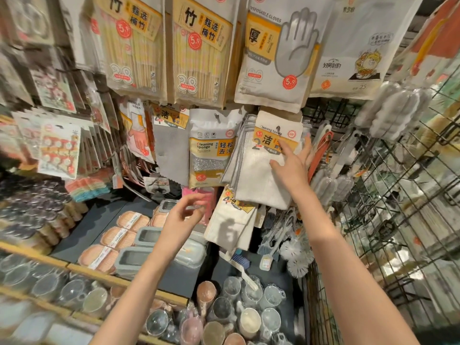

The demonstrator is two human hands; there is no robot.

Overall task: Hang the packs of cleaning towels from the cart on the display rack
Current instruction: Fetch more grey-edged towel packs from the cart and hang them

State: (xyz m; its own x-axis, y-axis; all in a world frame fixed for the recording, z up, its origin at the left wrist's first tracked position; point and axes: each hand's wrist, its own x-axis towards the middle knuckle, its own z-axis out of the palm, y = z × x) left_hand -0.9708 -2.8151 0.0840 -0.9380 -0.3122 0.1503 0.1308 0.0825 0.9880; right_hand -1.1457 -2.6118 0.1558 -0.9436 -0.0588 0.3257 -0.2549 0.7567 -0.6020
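Your right hand [292,168] rests flat, fingers apart, on the hung cleaning towel pack [261,163]. Your left hand [181,217], at its 8 o'clock, has fingers loosely curled, holding nothing.

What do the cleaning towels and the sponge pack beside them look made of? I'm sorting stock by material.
The cleaning towels look like soft white woven or microfibre cloth with grey stitched edges and a glossy card header; the weave is too fine to tell. The sponge pack seems a shiny plastic pouch showing a silvery, metallic-looking scourer through its window.
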